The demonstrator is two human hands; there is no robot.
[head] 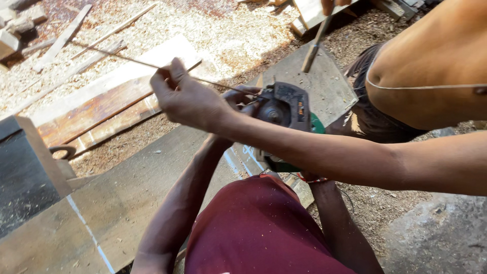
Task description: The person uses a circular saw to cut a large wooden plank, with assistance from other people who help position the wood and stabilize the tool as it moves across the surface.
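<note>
Head view, looking down. 1 circular saw (281, 109), dark-bodied with a green rear part, sits on a grey board (127, 203) at the middle of the frame, just ahead of the person's dark red shirt (258, 228). The board carries a pale chalk stripe (89, 231) running from the near left edge toward the saw.

The person's left hand (246, 99) is at the saw's front left, its fingers curled against the housing; most of it is hidden behind a co-worker's hand (185, 96). The person's right forearm reaches the saw's rear from the right, but that hand lies under the co-worker's forearm, so the state of its fingers cannot be told. Both hands are therefore at the saw, the left at the front and the right behind.

The co-worker's fingers are pressed together, pinching a thin taut cord (127, 58). Its long axis runs from the upper left, over the sawdust, down and right to the saw's front. A second co-worker's hand at the top edge holds a hammer (313, 45), well apart.
</note>
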